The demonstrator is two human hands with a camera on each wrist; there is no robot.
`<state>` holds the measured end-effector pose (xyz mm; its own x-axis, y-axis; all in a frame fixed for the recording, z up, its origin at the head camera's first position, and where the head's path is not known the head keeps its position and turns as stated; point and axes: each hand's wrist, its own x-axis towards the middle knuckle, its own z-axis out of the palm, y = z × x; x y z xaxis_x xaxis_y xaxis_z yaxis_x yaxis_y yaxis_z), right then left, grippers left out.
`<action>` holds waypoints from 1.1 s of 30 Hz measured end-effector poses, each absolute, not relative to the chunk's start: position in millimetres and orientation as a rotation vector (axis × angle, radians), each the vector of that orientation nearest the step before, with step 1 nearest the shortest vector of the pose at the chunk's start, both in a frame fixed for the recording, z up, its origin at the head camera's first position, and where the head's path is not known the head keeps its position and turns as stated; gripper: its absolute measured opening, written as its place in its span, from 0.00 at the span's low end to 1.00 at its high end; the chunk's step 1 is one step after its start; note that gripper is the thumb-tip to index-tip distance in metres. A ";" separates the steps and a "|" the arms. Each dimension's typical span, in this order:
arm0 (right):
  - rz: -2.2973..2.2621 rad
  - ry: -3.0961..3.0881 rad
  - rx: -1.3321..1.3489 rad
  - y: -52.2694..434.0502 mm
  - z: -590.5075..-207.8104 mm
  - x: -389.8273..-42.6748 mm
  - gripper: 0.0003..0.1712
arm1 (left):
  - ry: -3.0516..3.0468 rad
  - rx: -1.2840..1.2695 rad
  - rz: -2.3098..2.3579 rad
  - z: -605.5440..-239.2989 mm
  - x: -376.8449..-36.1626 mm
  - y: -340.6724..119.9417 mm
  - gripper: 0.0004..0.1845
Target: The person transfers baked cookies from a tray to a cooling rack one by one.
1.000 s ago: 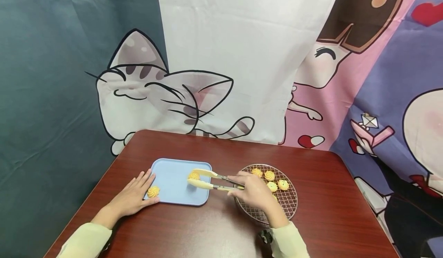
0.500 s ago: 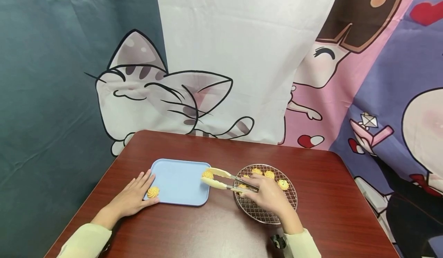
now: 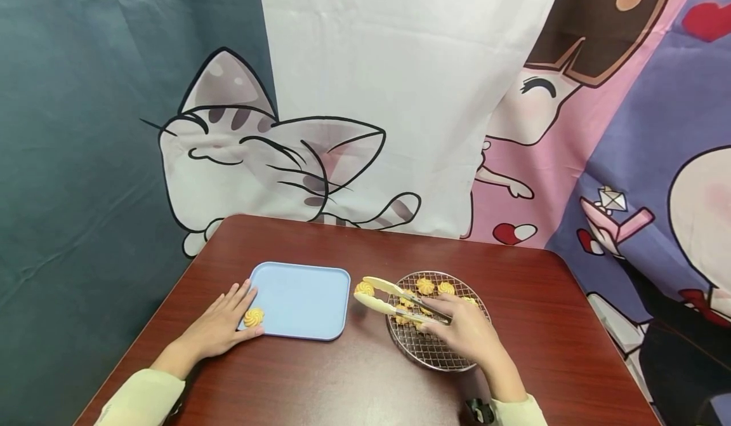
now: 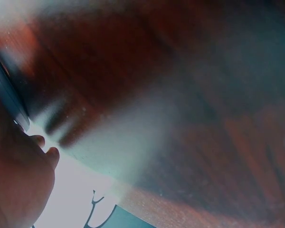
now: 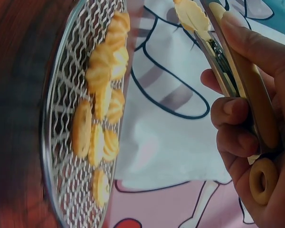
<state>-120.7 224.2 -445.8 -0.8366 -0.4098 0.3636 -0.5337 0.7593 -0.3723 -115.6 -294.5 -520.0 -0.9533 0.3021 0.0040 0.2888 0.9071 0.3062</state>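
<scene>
The right hand (image 3: 465, 334) curls its fingers round the handles of the cream-tipped metal tongs (image 3: 400, 299), squeezing them on one swirled yellow cookie (image 3: 364, 288); a second ago that cookie hung over the middle of the pale blue rectangular plastic tray (image 3: 302, 302), and it has since travelled rightwards, past the tray's right edge, so that it now hangs above the bare dark red wooden table (image 3: 354, 375), between the tray and the round wire cooling rack (image 3: 451, 356); judged from that path, the cookie is being carried back towards the rack rather than set down on the tray. The left hand (image 3: 219, 324) has not shifted; its fingers lie straight and flat on the tray's near left corner, holding nothing, just beside a second swirled cookie (image 3: 254, 316) lying there. Further off, several more cookies (image 3: 425, 284) sit on the rack's mesh; behind the table hang cartoon-printed cloth backdrops (image 3: 274, 146).
</scene>
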 end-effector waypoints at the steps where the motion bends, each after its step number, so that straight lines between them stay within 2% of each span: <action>1: 0.682 -2.694 0.722 227.4 -446.0 -119.7 0.30 | 3.026 0.468 0.474 -519.7 -115.6 -294.3 0.52; 12: 0.686 -2.697 0.579 257.1 -444.6 -101.6 0.29 | 3.021 0.476 0.476 -518.1 -115.6 -293.4 0.52; 21: 0.647 -2.615 0.589 281.4 -446.5 -92.3 0.32 | 3.017 0.472 0.490 -517.8 -115.8 -293.0 0.52; 33: 0.662 -2.579 0.522 310.9 -448.9 -75.6 0.30 | 3.014 0.472 0.488 -517.8 -114.9 -293.2 0.52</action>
<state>-75.6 310.9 -448.9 -0.8392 -0.2477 0.4842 -0.4503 0.8157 -0.3632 -114.9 -293.2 -517.8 -0.9520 0.3062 -0.0023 0.2898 0.9035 0.3157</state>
